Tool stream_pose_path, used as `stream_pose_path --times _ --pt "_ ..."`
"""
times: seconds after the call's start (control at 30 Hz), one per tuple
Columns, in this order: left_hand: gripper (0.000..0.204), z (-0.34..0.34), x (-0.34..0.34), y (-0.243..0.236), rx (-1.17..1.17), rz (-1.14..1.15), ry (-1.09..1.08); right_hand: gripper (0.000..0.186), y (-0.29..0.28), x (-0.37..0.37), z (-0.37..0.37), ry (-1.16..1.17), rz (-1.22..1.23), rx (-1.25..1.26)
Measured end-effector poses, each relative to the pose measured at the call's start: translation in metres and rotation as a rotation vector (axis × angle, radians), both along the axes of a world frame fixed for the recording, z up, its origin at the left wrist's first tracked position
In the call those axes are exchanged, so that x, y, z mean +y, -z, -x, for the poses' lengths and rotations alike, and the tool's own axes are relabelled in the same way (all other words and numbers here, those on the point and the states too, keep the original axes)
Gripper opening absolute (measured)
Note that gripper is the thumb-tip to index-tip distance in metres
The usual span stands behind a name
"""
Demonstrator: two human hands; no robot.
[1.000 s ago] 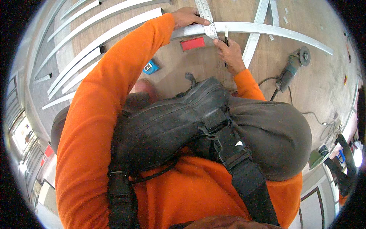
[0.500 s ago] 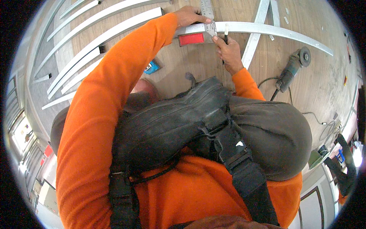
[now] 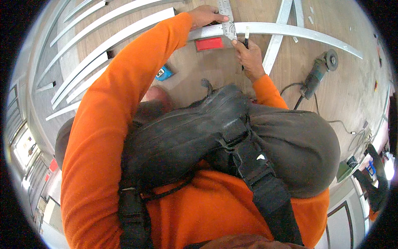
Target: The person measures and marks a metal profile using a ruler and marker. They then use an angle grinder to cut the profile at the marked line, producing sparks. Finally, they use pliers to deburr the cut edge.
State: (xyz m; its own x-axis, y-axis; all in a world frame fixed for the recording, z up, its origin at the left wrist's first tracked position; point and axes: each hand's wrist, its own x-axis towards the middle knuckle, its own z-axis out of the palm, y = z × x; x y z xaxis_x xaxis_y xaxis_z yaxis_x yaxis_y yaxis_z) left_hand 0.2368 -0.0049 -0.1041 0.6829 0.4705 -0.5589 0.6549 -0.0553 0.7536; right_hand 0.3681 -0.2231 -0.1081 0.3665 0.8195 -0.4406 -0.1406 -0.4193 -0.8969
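Note:
A long silvery metal bar (image 3: 286, 29) runs left to right across the far side. A flat metal ruler (image 3: 226, 17) with a slanted near corner lies across it. My left hand (image 3: 203, 16) is closed at the bar's left part, its thumb pressed on the ruler; its other fingers are partly hidden. In my right hand (image 3: 250, 58) is a black marker pen (image 3: 246, 41), white end pointing away from me, while a fingertip touches the ruler's near end. Beside the ruler, on the bar's near side, sits a red block (image 3: 209, 44); whether the two are joined I cannot tell.
An angle grinder (image 3: 317, 74) with its cord lies on the wooden floor at right. Another metal bar (image 3: 275, 43) crosses under the long one. Several metal bars (image 3: 120, 33) lie at left. A blue tape measure (image 3: 163, 73) rests near my foot (image 3: 157, 94).
The ruler has shifted slightly on the bar, and my left thumb has moved a little away from me along it. My right hand keeps the pen in nearly the same place.

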Motion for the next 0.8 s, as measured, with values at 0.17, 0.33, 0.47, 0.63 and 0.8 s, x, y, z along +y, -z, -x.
stream_pose_path --times 0.17,0.33,0.47,0.63,0.8 --pt "0.049 0.0 -0.01 -0.009 -0.094 0.082 0.01 0.024 0.007 -0.002 -0.001 0.023 0.065 -0.003" --pt "0.047 0.001 -0.007 -0.004 -0.098 0.104 -0.011 0.023 -0.014 0.0 0.005 0.032 0.031 0.104" --pt "0.047 0.001 -0.008 -0.005 -0.141 0.194 -0.069 0.021 -0.005 0.0 0.003 0.021 0.022 0.094" --pt "0.046 0.001 -0.015 -0.019 -0.132 0.208 -0.142 0.021 0.005 0.0 -0.002 -0.01 0.001 0.085" --pt "0.044 0.0 -0.012 -0.025 -0.078 0.214 -0.102 0.022 -0.002 0.002 0.001 0.021 -0.006 0.128"
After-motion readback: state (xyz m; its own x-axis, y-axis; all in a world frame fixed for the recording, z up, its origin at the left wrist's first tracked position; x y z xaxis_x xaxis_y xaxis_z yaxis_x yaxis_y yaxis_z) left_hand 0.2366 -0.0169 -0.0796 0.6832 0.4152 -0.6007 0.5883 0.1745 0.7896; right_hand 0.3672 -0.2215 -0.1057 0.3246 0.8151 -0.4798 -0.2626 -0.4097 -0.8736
